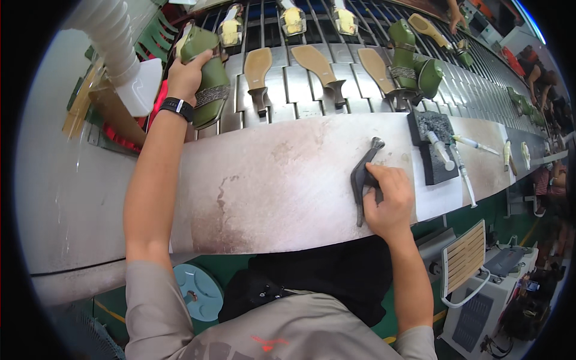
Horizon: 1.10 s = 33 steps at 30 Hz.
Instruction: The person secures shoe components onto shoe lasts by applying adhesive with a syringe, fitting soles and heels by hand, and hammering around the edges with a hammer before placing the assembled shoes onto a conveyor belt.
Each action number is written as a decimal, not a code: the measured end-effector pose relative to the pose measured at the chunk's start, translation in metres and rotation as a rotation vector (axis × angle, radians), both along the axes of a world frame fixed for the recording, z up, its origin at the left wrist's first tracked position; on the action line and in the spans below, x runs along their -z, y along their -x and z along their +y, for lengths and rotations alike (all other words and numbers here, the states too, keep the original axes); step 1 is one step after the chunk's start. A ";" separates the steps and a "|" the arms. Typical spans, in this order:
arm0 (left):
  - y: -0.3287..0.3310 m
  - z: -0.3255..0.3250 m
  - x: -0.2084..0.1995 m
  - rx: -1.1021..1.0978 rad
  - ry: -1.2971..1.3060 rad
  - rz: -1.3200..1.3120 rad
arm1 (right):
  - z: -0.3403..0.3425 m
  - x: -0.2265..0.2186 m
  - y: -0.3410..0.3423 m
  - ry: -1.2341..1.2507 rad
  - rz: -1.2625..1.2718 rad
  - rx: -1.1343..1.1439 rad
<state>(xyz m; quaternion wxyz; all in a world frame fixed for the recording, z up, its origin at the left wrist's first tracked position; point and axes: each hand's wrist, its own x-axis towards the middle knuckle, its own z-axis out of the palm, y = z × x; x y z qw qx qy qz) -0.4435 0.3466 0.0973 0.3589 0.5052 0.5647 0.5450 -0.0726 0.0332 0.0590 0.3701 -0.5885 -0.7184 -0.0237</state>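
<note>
At the far left my left hand (186, 78) is closed around a green shoe last (210, 72) with a braided strap across it; the last lies partly on the metal conveyor. Over the middle of the pale bench, my right hand (390, 195) grips a dark metal hammer (362, 177). The hammer's shiny round face points away from me, and its thin end lies toward me. My fingers hide the handle. Tan shoe soles (258, 66) with dark heels lie in a row between the hands, on the conveyor's near part. To their right is another strapped green last (403, 57).
A dark block (437, 129) on white paper, with syringes (441, 150) on and beside it, sits on the bench's right. A white ribbed duct (117, 48) hangs at the left. Farther back, pale-topped shoe pieces (293, 21) rest on rollers. Other people work at the right.
</note>
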 end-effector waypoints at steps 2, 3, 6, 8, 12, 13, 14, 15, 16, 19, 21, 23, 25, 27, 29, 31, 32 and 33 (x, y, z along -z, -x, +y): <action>0.020 0.026 0.045 -0.044 0.050 0.259 | 0.000 -0.002 0.003 0.032 0.035 -0.010; 0.007 0.026 0.054 -0.025 0.052 0.265 | -0.002 -0.002 0.000 0.047 0.034 0.005; 0.007 0.006 0.062 -0.068 -0.018 0.474 | -0.007 -0.046 0.020 0.108 -0.036 -0.062; -0.008 -0.021 0.061 -0.127 -0.284 0.478 | -0.003 -0.096 0.025 0.207 -0.086 -0.193; -0.045 -0.130 0.018 0.326 -0.367 0.534 | 0.076 -0.157 0.008 0.226 -0.174 -0.280; -0.053 -0.149 0.018 0.511 -0.366 0.517 | 0.111 -0.158 -0.001 0.207 -0.242 -0.276; -0.062 -0.168 0.028 0.573 -0.332 0.542 | 0.148 -0.161 -0.001 0.330 -0.326 -0.187; -0.072 -0.181 0.039 0.639 -0.307 0.553 | 0.184 -0.153 -0.005 0.330 -0.439 -0.102; -0.081 -0.184 0.036 0.689 -0.341 0.721 | 0.227 -0.149 -0.009 0.551 -0.525 -0.053; -0.082 -0.178 0.036 0.738 -0.342 0.804 | 0.329 -0.100 -0.042 0.657 -0.669 0.025; -0.081 -0.173 0.042 0.757 -0.304 0.712 | 0.389 -0.055 -0.073 0.658 -0.646 0.105; -0.076 -0.172 0.038 0.742 -0.283 0.719 | 0.439 -0.023 -0.075 0.655 -0.609 0.145; -0.075 -0.169 0.036 0.731 -0.257 0.727 | 0.482 0.000 -0.070 0.652 -0.252 0.440; -0.075 -0.167 0.035 0.739 -0.261 0.721 | 0.515 0.015 -0.069 0.592 -0.076 0.572; -0.073 -0.166 0.035 0.734 -0.245 0.699 | 0.533 0.024 -0.055 0.550 0.051 0.671; -0.072 -0.167 0.037 0.733 -0.234 0.652 | 0.536 0.034 -0.046 0.510 0.021 0.754; -0.070 -0.167 0.037 0.732 -0.230 0.648 | 0.532 0.035 -0.045 0.492 -0.006 0.765; -0.069 -0.166 0.037 0.736 -0.237 0.649 | 0.524 0.030 -0.049 0.491 -0.011 0.767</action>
